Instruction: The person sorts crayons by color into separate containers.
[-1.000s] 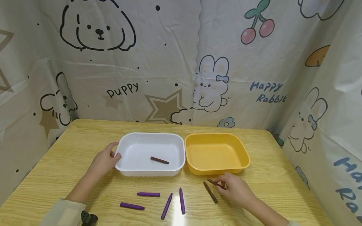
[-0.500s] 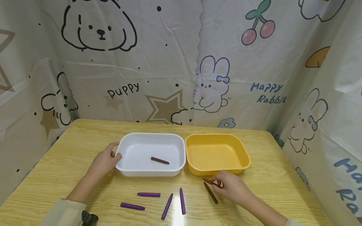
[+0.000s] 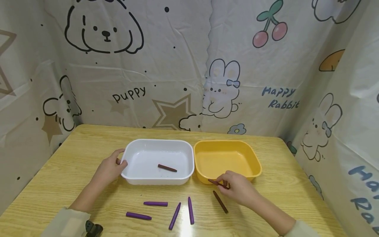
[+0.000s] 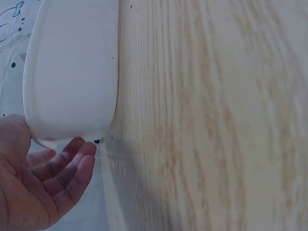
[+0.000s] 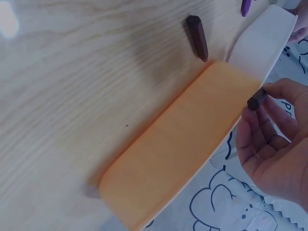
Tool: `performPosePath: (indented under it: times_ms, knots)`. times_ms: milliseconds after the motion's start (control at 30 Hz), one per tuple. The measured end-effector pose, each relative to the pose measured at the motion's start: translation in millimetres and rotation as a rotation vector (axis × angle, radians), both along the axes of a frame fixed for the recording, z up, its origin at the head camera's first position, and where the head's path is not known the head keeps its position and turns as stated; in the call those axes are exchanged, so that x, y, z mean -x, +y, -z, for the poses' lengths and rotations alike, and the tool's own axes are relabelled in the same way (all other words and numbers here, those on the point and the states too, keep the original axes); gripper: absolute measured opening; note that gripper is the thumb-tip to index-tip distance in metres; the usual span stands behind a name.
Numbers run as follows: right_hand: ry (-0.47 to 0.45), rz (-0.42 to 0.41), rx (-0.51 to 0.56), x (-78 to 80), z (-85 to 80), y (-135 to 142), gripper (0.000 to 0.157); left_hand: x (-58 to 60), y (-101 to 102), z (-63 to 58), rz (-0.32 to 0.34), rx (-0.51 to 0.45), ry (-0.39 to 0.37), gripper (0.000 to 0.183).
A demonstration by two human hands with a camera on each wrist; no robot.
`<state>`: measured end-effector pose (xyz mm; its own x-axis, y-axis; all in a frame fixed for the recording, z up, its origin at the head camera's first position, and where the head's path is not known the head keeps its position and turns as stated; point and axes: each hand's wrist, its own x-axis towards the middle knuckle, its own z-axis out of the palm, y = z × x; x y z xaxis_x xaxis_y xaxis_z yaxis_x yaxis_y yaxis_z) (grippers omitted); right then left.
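My left hand [image 3: 108,168] grips the left end of the white plastic tray [image 3: 157,181], its thumb over the rim and fingers against the outside wall. One brown crayon [image 3: 167,168] lies inside that tray. Between thumb and fingertips, my right hand [image 3: 241,189] pinches another brown crayon [image 3: 213,181] above the table, level with the front rim of the yellow tray [image 3: 225,161]. In the right wrist view the held crayon [image 5: 256,100] shows its blunt end, the rest partly hidden by the hand. A third brown crayon [image 3: 220,201] rests on the table below this hand.
Several purple crayons lie on the table [image 3: 97,217] in front of the white tray, among them one purple crayon [image 3: 155,203] near its wall and another purple crayon [image 3: 190,210] farther right. Both trays stand side by side. A patterned cloth [image 3: 177,65] hangs behind and at the sides.
My right hand has risen and moved forward and left with the brown crayon, from beside the crayon on the table to the yellow tray's front rim. The left hand stays put.
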<state>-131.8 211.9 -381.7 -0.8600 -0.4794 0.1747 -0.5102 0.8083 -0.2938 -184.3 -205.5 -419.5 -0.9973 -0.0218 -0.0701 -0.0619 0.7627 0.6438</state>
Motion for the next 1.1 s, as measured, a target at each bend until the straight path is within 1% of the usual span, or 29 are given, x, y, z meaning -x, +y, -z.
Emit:
performPosePath:
  times_ms: [133, 400, 633, 800, 1100]
  knots:
    - [-0.015, 0.027, -0.004, 5.6, -5.1, -4.0, 0.009, 0.8, -0.1, 0.4, -0.001, -0.001, -0.002, 0.058]
    - [-0.003, 0.028, -0.011, 15.9, -9.6, -15.1, 0.009, 0.3, 0.2, -1.2, -0.001, -0.002, 0.007, 0.058]
    - [-0.028, 0.058, -0.030, 23.3, -13.3, -26.5, 0.010, -0.2, 1.2, -2.0, 0.002, -0.002, 0.004, 0.058]
    - [-0.014, 0.043, -0.057, 28.3, -15.6, -33.3, 0.010, -0.7, 1.1, -1.8, 0.004, 0.001, 0.009, 0.058]
    - [-0.009, 0.003, -0.043, 35.6, -16.8, -44.7, 0.010, -1.7, 0.7, -1.0, 0.001, -0.008, 0.004, 0.058]
